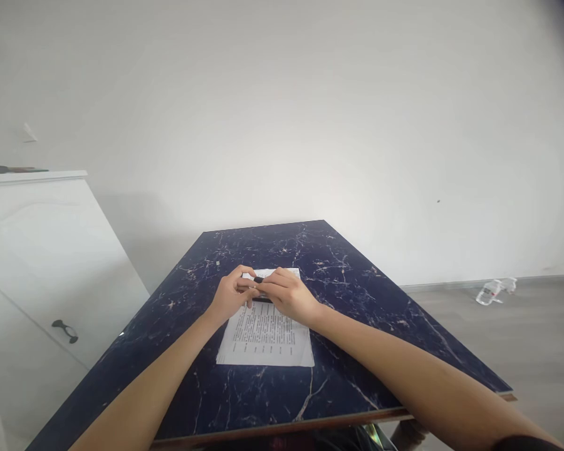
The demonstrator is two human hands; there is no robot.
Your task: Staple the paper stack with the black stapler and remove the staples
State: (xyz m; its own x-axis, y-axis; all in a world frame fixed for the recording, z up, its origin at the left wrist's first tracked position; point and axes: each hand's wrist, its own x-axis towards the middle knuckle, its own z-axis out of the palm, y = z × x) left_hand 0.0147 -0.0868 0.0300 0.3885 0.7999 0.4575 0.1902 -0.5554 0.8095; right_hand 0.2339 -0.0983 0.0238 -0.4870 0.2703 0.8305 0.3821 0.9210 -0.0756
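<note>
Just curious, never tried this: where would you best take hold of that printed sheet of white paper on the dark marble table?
Probably the printed sheet of white paper by its free near edge, from the person's side: it lies flat, and both hands cover its far end.

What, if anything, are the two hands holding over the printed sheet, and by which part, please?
Both the left hand and the right hand pinch a small black object between their fingertips, at its ends; what it is cannot be told.

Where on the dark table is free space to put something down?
The table is bare right of the paper, left of it, and beyond it toward the wall. Crowded only mid-table: left hand and right hand pinch a small black object.
</note>
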